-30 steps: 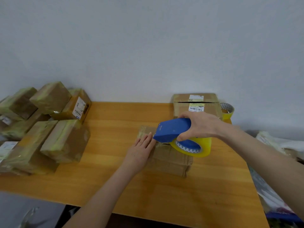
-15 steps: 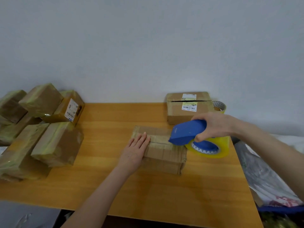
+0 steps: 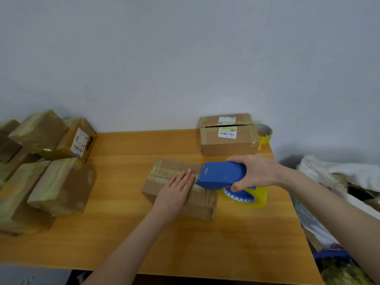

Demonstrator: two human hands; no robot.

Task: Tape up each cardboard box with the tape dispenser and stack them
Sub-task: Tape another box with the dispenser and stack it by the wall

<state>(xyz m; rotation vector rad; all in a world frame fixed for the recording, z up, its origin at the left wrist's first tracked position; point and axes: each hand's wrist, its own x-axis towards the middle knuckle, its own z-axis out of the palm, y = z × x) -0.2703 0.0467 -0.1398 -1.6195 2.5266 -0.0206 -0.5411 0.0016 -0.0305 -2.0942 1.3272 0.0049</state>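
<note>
A flat cardboard box (image 3: pixel 170 171) lies in the middle of the wooden table (image 3: pixel 185 243). My left hand (image 3: pixel 176 192) presses flat on its top, fingers straight. My right hand (image 3: pixel 255 173) grips the blue tape dispenser (image 3: pixel 221 174) with its yellow tape roll (image 3: pixel 257 200). The dispenser's front end rests on the right part of the box top, right beside my left fingertips. A pile of taped boxes (image 3: pixel 55 182) sits at the table's left side.
Another cardboard box (image 3: pixel 228 138) with white labels and an open seam stands at the back right, a spare tape roll (image 3: pixel 264 132) beside it. Bags and clutter (image 3: pixel 339 182) lie off the table's right edge. A white wall rises behind.
The dispenser, held off the box's right end half a second ago, has moved left onto the box top next to my left hand. My left hand stays on the box.
</note>
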